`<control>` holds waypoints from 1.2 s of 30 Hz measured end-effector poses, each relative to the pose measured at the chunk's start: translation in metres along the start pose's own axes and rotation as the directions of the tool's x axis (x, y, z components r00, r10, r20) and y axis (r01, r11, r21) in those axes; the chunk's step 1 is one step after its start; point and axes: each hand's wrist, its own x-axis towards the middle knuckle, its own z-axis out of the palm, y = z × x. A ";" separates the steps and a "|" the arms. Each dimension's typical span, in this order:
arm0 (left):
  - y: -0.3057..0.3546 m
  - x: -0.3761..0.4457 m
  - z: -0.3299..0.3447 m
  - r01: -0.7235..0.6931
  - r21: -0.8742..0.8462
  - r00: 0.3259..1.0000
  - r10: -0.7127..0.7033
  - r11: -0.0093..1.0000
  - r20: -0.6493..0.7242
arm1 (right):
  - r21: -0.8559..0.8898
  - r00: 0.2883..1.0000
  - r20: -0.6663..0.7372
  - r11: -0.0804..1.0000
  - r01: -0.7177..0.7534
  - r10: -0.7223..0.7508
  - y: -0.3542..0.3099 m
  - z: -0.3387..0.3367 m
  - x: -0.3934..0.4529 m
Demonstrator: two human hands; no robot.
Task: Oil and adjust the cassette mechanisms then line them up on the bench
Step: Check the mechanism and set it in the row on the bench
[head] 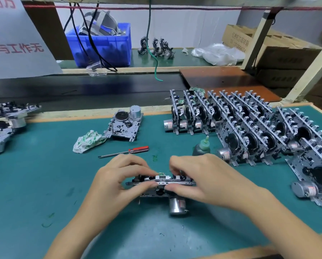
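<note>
Head view: left hand (117, 181) and right hand (199, 178) both pinch one cassette mechanism (162, 186).

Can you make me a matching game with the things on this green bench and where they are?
Things:
1. screwdriver
2. oil bottle
3. rag
4. blue bin

Places:
A. on the far shelf at the back
B. standing by the rows of lined-up mechanisms
C. lying flat, just beyond the left hand
D. crumpled beside a mechanism lying flat

Pairs: 1-C, 2-B, 3-D, 4-A
</note>
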 end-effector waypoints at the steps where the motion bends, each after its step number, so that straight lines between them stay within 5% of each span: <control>1: 0.000 0.000 -0.001 -0.012 0.034 1.000 0.012 0.999 -0.003 | -0.024 0.999 0.044 1.000 0.012 -0.011 0.001 -0.001 0.003; 9: 0.028 0.034 -0.006 -0.258 0.194 0.964 0.237 0.946 0.123 | 0.095 0.993 0.108 0.995 0.036 -0.046 0.011 -0.032 -0.011; 13: 0.077 0.092 0.000 -0.518 0.205 0.853 0.482 0.830 0.201 | 0.164 0.991 -0.123 0.986 -0.022 0.043 0.031 -0.081 -0.045; 19: 0.162 0.194 0.056 -0.756 0.097 0.648 0.720 0.647 0.249 | -0.059 0.896 -0.399 0.970 -0.238 0.196 0.076 -0.154 -0.118; 23: 0.209 0.243 0.122 -0.782 0.046 0.609 0.747 0.622 0.267 | -0.162 0.827 -0.464 0.888 -0.430 0.316 0.114 -0.184 -0.169; 27: 0.236 0.262 0.197 -0.817 0.170 0.577 0.773 0.551 0.264 | -0.221 0.749 -0.489 0.767 -0.602 0.447 0.150 -0.189 -0.213; 32: 0.242 0.250 0.278 -0.842 0.299 0.539 0.721 0.449 0.436 | -0.378 0.683 -0.430 0.569 -0.731 0.591 0.184 -0.157 -0.250; 36: 0.236 0.234 0.319 -0.806 0.251 0.579 0.626 0.537 0.522 | -0.258 0.607 -0.394 0.551 -0.794 0.690 0.205 -0.125 -0.271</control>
